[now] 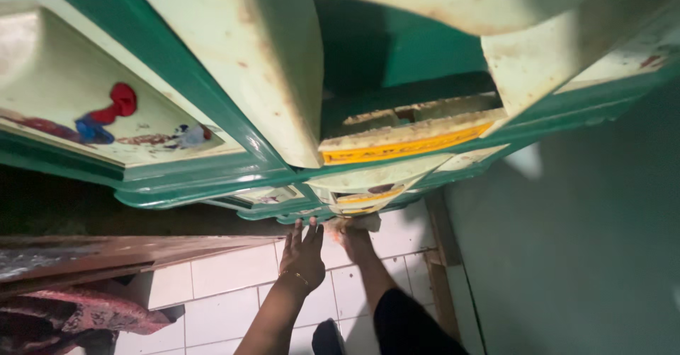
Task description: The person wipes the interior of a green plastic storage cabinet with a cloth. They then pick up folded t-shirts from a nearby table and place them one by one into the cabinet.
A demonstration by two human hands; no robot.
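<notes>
I look down the front of a green and cream cabinet (212,100) with several drawers pulled out. My left hand (303,252), a thin bracelet on its wrist, lies flat with fingers spread against the cabinet's lowest edge, just above the white floor tiles (227,298). Right beside it, my right hand (352,240) presses a crumpled pale cloth (363,222) against the bottom drawer (368,198). Its fingers are mostly hidden by the cloth. A dark sleeve (407,319) covers that arm.
An open drawer (407,139) with a yellow strip juts out above my hands. Red and blue cloth scraps (113,111) lie on a cream panel at left. A dark wooden board (106,252) and patterned fabric (78,316) sit lower left. A grey-green wall (581,242) stands right.
</notes>
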